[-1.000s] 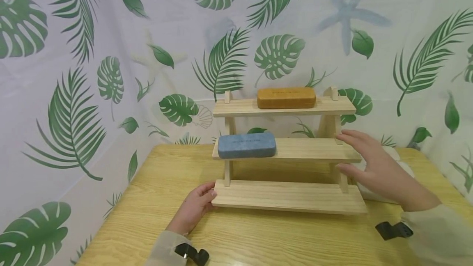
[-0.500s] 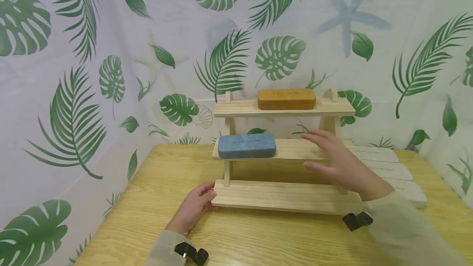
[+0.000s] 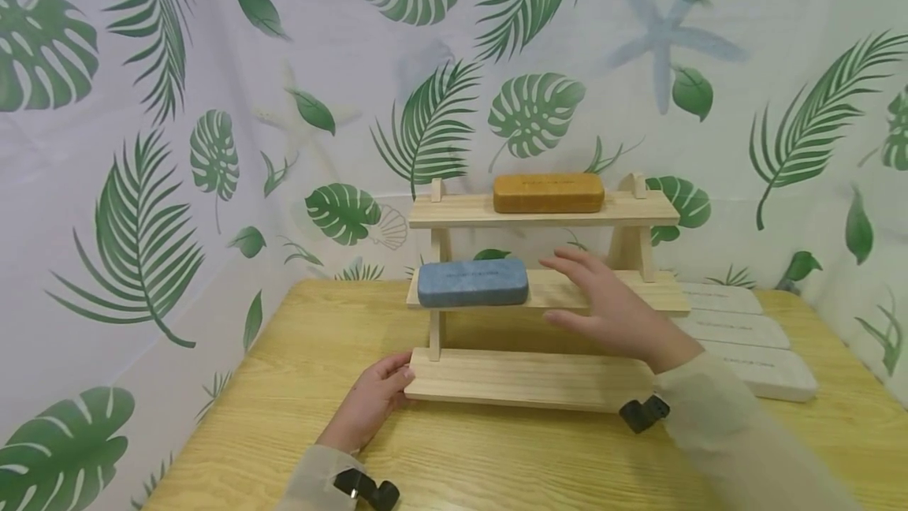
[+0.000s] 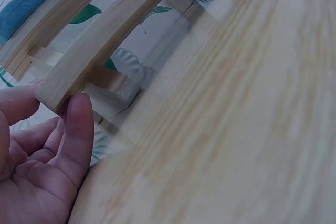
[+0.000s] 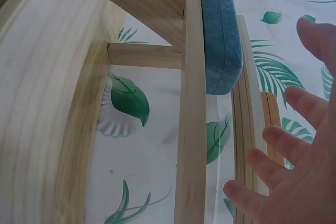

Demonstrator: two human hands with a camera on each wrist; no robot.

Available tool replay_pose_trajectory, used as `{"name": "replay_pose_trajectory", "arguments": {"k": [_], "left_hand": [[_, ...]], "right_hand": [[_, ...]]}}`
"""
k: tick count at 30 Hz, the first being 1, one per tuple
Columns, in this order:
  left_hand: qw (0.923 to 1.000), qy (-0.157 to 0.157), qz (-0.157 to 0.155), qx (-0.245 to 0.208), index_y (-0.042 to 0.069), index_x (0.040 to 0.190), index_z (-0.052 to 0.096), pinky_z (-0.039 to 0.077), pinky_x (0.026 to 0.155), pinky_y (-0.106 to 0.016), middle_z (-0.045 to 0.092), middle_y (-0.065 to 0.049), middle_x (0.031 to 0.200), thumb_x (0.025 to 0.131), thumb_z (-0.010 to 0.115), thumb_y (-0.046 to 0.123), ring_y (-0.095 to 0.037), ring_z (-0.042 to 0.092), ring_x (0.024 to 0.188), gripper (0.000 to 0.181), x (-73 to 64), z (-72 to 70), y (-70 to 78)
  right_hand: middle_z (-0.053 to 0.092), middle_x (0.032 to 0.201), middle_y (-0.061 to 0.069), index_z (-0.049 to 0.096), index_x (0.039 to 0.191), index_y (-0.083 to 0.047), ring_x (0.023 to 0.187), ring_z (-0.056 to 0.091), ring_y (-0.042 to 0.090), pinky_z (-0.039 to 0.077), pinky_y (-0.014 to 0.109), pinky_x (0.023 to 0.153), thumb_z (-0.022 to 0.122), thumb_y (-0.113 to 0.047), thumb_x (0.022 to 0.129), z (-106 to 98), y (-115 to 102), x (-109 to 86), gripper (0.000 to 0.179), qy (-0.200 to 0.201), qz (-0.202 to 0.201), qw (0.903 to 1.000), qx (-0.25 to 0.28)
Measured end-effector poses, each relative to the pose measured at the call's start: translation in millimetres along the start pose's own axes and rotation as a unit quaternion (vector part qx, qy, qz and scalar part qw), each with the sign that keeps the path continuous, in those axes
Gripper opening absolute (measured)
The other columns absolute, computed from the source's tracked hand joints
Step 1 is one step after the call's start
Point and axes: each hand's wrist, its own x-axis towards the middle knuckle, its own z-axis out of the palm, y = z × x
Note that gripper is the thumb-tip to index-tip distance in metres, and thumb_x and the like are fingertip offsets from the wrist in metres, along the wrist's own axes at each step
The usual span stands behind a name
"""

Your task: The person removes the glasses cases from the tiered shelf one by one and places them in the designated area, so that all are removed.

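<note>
A blue glasses case (image 3: 472,283) lies on the left part of the middle tier of a three-tier wooden display shelf (image 3: 532,377). On the top tier sits an orange-brown glasses case (image 3: 548,193). My left hand (image 3: 369,400) pinches the left end of the bottom tier between thumb and fingers; the left wrist view shows this hand (image 4: 47,156) at the board's corner. My right hand (image 3: 610,306) is in front of the middle tier, just right of the blue case and apart from it. Its fingers are spread and hold nothing, as the right wrist view shows.
Several white cases (image 3: 759,365) lie side by side on the wooden table (image 3: 284,432), right of the shelf. A leaf-printed cloth (image 3: 319,38) hangs behind and at the left.
My right hand has moved left from the right end of the shelf to near the blue case, uncovering the white cases. My left hand has kept its grip on the bottom tier.
</note>
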Motion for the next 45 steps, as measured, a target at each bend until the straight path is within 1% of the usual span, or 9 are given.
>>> {"name": "replay_pose_trajectory", "arguments": {"k": [6,12,14,18,21,30,34,39,45], "left_hand": [[1.0000,0.003,-0.002,0.002,-0.004,0.155,0.032,0.054,0.092,-0.041,0.042,-0.025,0.151,0.108,0.053,0.025,-0.030,0.054,0.126,0.060,-0.7,0.7,1.4],[1.0000,0.004,0.000,0.002,-0.005,0.155,0.033,0.054,0.091,-0.040,0.043,-0.025,0.150,0.108,0.053,0.025,-0.030,0.055,0.125,0.059,0.0,0.4,0.7],[1.0000,0.003,0.002,0.003,-0.005,0.154,0.033,0.054,0.090,-0.039,0.043,-0.026,0.149,0.108,0.053,0.025,-0.030,0.055,0.124,0.059,0.3,-0.1,0.1],[1.0000,0.000,0.001,0.006,-0.004,0.155,0.032,0.055,0.090,-0.039,0.043,-0.025,0.149,0.108,0.054,0.027,-0.030,0.055,0.125,0.060,0.2,-1.4,-1.3],[1.0000,-0.003,-0.001,0.006,-0.003,0.156,0.032,0.054,0.091,-0.040,0.043,-0.024,0.150,0.108,0.054,0.028,-0.031,0.054,0.126,0.061,0.0,-2.0,-1.6],[0.9999,-0.008,0.005,0.008,-0.003,0.156,0.031,0.054,0.093,-0.042,0.040,-0.024,0.153,0.109,0.052,0.026,-0.031,0.053,0.128,0.060,-0.3,-1.7,-0.2],[1.0000,-0.005,0.002,0.007,-0.004,0.155,0.031,0.053,0.094,-0.042,0.041,-0.025,0.151,0.109,0.051,0.025,-0.031,0.054,0.127,0.059,-1.3,-1.3,0.5],[1.0000,0.003,0.001,0.007,-0.006,0.154,0.033,0.054,0.092,-0.041,0.045,-0.026,0.148,0.108,0.052,0.023,-0.031,0.057,0.123,0.057,-1.3,-1.0,1.7],[0.9999,0.008,0.002,0.008,-0.006,0.153,0.036,0.055,0.089,-0.038,0.047,-0.026,0.146,0.108,0.053,0.022,-0.029,0.059,0.119,0.056,1.1,-0.8,0.3]], "right_hand": [[0.024,0.163,0.015,0.037,0.158,-0.015,0.146,0.025,0.043,0.031,0.068,0.108,0.072,-0.041,0.095,7,2,8.0,0.076,-0.001,0.003,0.9999,0.011],[0.019,0.164,0.014,0.030,0.161,-0.019,0.146,0.027,0.042,0.034,0.066,0.108,0.072,-0.044,0.094,12,2,16.5,0.082,-0.010,0.024,0.9993,0.026],[0.017,0.165,0.015,0.028,0.162,-0.019,0.143,0.031,0.043,0.035,0.066,0.108,0.073,-0.044,0.094,14,2,20.0,0.085,-0.013,0.029,0.9989,0.034],[0.015,0.166,0.017,0.025,0.162,-0.017,0.144,0.030,0.045,0.032,0.067,0.108,0.075,-0.046,0.091,22,2,27.9,0.092,-0.022,0.034,0.9987,0.031],[0.017,0.165,0.016,0.024,0.163,-0.019,0.146,0.025,0.044,0.031,0.067,0.109,0.077,-0.049,0.088,28,1,34.3,0.096,-0.028,0.037,0.9986,0.023],[0.022,0.163,0.016,0.022,0.163,-0.018,0.146,0.027,0.038,0.031,0.061,0.113,0.083,-0.041,0.084,42,-4,54.8,0.103,-0.037,0.055,0.9972,0.034],[0.021,0.163,0.016,0.021,0.163,-0.019,0.145,0.028,0.038,0.033,0.060,0.112,0.084,-0.042,0.083,50,-9,62.8,0.105,-0.046,0.061,0.9962,0.042],[0.018,0.164,0.016,0.020,0.164,-0.020,0.145,0.029,0.041,0.035,0.061,0.110,0.086,-0.046,0.080,56,-15,66.3,0.109,-0.056,0.073,0.9953,0.032],[0.022,0.164,0.015,0.018,0.164,-0.023,0.143,0.034,0.042,0.036,0.058,0.110,0.087,-0.057,0.074,60,-25,69.9,0.119,-0.052,0.089,0.9944,-0.025]]}}
